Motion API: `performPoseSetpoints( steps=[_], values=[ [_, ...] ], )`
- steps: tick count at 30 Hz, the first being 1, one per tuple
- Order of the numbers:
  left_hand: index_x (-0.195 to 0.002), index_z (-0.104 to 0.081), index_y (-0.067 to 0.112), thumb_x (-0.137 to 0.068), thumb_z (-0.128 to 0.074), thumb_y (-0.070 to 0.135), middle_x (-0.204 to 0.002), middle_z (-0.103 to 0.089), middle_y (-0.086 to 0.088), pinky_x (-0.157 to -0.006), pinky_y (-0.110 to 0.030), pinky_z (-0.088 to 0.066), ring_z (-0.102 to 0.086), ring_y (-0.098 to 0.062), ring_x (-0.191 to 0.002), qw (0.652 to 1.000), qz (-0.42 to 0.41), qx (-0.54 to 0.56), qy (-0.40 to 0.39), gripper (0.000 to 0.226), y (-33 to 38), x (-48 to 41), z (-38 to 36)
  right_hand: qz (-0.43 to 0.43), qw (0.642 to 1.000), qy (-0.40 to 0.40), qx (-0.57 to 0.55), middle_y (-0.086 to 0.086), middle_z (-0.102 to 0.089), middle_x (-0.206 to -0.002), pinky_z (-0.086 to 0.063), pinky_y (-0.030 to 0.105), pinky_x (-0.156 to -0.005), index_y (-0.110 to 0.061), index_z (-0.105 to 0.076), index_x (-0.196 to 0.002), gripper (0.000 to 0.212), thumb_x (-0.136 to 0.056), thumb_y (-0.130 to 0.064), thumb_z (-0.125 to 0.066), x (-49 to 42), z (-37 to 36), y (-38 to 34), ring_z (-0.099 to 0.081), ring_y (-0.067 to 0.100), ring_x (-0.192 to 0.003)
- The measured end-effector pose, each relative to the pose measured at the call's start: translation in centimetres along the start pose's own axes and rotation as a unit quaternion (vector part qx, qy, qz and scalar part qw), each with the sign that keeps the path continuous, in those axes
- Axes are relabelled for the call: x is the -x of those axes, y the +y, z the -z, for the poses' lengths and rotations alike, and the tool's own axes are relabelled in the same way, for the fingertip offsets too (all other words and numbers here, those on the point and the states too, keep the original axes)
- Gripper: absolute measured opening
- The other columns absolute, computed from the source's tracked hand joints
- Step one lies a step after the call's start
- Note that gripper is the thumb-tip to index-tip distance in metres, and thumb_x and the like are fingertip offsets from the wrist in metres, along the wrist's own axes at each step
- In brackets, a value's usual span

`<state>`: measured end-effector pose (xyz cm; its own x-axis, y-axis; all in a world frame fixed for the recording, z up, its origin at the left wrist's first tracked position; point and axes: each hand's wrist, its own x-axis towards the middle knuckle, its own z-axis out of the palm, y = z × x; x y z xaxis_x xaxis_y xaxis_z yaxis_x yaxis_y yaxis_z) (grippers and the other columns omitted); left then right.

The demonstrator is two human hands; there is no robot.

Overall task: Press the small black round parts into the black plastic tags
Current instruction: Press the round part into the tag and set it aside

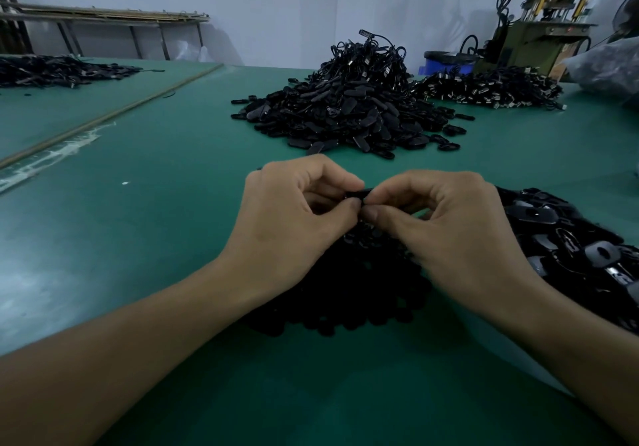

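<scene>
My left hand [294, 217] and my right hand [446, 224] meet at the middle of the green table, thumbs and forefingers pinching one black plastic tag [359, 195] between them. Most of the tag is hidden by my fingertips. Whether a round part sits in it cannot be seen. Under my wrists lies a pile of small black round parts [342, 304]. A heap of black tags [581, 248] spreads to the right of my right hand.
A tall heap of black tags with cords [349, 106] stands at mid-table, with a further heap [491, 87] behind it to the right. Another flat heap [58, 70] lies far left. A machine [543, 27] and a blue bin [446, 63] stand at the back right.
</scene>
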<state>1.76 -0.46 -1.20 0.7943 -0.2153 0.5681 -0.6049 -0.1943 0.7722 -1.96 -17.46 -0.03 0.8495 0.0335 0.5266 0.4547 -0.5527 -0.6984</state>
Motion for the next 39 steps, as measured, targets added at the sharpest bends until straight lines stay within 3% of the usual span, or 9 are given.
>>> performPoseSetpoints(
  steps=[8,13,22,31,35,39],
  values=[
    [-0.082,-0.072,0.033,-0.074,-0.076,0.018,-0.079,-0.077,0.007,-0.072,-0.029,-0.06,-0.075,-0.009,-0.073,1.0,0.016,0.019,-0.004,0.018,-0.04,-0.1,-0.07,0.014,0.998,0.028,0.045,-0.027,-0.069,-0.08,-0.049,0.009,-0.066,-0.036,-0.071,-0.082,0.023,-0.086,-0.014,-0.074,0.03,-0.13,-0.29,-0.067,-0.003,-0.073],
    [-0.084,-0.072,0.031,-0.075,-0.075,0.017,-0.079,-0.077,0.007,-0.071,-0.024,-0.06,-0.075,-0.009,-0.074,1.0,0.014,0.026,-0.008,0.017,0.05,-0.15,-0.08,-0.02,1.0,0.011,0.013,-0.019,-0.071,-0.076,-0.053,0.017,-0.063,-0.031,-0.068,-0.082,0.017,-0.085,-0.016,-0.075,-0.07,0.01,-0.06,-0.068,0.001,-0.069],
    [-0.085,-0.071,0.031,-0.074,-0.075,0.014,-0.082,-0.077,0.006,-0.073,-0.02,-0.057,-0.075,-0.009,-0.077,0.998,0.016,0.06,-0.032,0.02,0.14,-0.18,-0.1,-0.007,1.0,0.01,0.012,-0.02,-0.071,-0.076,-0.053,0.015,-0.064,-0.03,-0.07,-0.081,0.019,-0.086,-0.012,-0.074,-0.01,-0.02,-0.09,-0.068,0.001,-0.07],
    [-0.089,-0.068,0.023,-0.081,-0.079,0.008,-0.079,-0.074,0.013,-0.067,-0.011,-0.052,-0.07,0.0,-0.072,0.997,-0.043,-0.067,-0.022,0.021,0.13,0.11,0.08,0.016,1.0,-0.006,0.011,-0.019,-0.073,-0.082,-0.059,0.022,-0.071,-0.037,-0.069,-0.083,0.033,-0.088,-0.004,-0.071,0.25,-0.25,-0.37,-0.07,-0.001,-0.077],
    [-0.09,-0.068,0.022,-0.083,-0.079,0.008,-0.076,-0.072,0.013,-0.066,-0.008,-0.048,-0.069,0.001,-0.071,0.995,-0.045,-0.09,-0.02,0.019,0.13,-0.05,0.27,0.035,0.999,-0.013,0.027,-0.022,-0.072,-0.082,-0.057,0.016,-0.07,-0.037,-0.068,-0.085,0.033,-0.087,-0.005,-0.072,0.26,-0.03,-0.55,-0.069,-0.004,-0.075],
    [-0.087,-0.066,0.029,-0.078,-0.074,0.02,-0.08,-0.074,0.012,-0.068,-0.015,-0.052,-0.069,-0.003,-0.071,0.999,-0.003,-0.042,-0.021,0.015,0.25,-0.26,0.19,0.049,0.996,0.012,0.068,-0.016,-0.069,-0.08,-0.046,0.009,-0.066,-0.04,-0.068,-0.088,0.024,-0.085,-0.018,-0.077,0.1,0.2,-0.22,-0.065,-0.003,-0.079]
  ],
)
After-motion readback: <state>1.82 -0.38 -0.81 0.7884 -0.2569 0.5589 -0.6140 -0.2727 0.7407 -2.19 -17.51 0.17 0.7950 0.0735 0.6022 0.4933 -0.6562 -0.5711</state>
